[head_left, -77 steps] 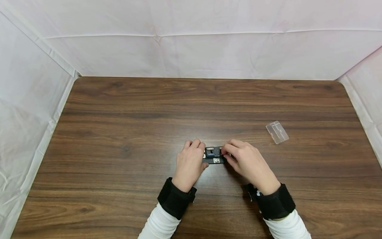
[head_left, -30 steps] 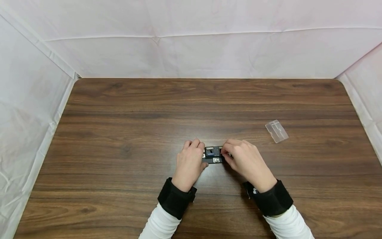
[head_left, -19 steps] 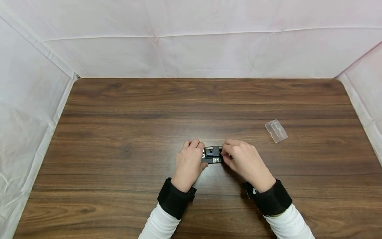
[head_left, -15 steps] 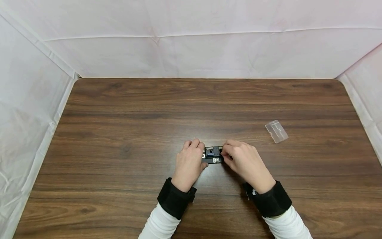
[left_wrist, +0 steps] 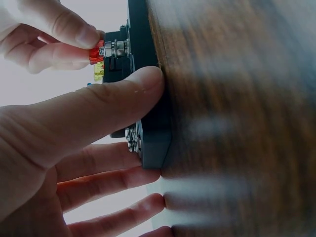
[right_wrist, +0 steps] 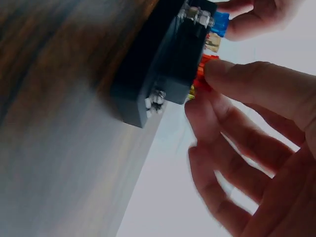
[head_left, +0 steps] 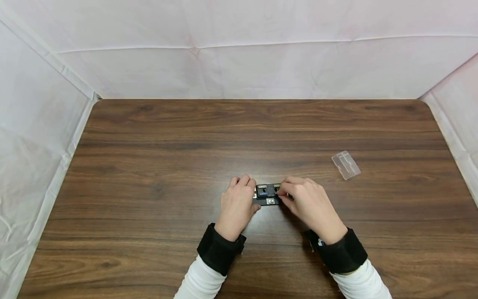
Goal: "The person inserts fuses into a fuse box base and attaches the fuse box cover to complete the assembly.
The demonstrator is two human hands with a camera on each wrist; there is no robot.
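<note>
A black fuse block [head_left: 270,202] with metal terminal studs lies on the table. My left hand [head_left: 237,206] grips its left end, thumb on the near side and fingers on the far side in the left wrist view. In the right wrist view, my right hand [right_wrist: 256,118] pinches a red blade fuse [right_wrist: 203,69] between thumb and fingertips at the block's top. A yellow blade fuse [right_wrist: 191,93] sits just beside it. Also on the block are a blue blade fuse [right_wrist: 220,24] and a tan blade fuse [right_wrist: 213,42]. Whether the red fuse is fully seated is hidden by the fingers.
A clear plastic cover [head_left: 346,165] lies on the brown wooden table [head_left: 168,145], beyond and to the right of my right hand. White cloth walls [head_left: 239,70] stand behind the table and at both sides.
The left hand and the fuse block stay in place. My right fingertips have shifted very slightly, so a little more of the block's right part shows.
</note>
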